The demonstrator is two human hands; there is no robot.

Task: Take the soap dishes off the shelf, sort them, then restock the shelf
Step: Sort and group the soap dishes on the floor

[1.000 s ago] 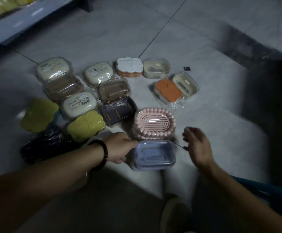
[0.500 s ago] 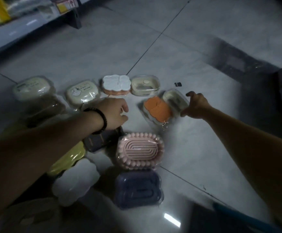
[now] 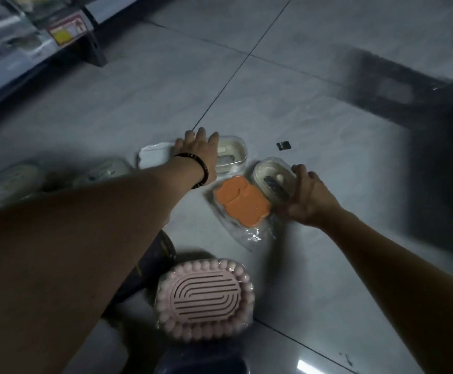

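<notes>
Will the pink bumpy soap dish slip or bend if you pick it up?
The pink soap dish probably stays stiff: it looks like moulded hard plastic. Its shiny clear wrap may feel slippery. It sits flat and wide, so it likely won't roll.

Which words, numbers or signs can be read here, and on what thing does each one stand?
No text can be read.
Shelf tag: yellow and red patches, print too blurred.
Cream soap dishes at far left: blurred, nothing legible.
Clear soap dish in the right hand: no print shows.
</notes>
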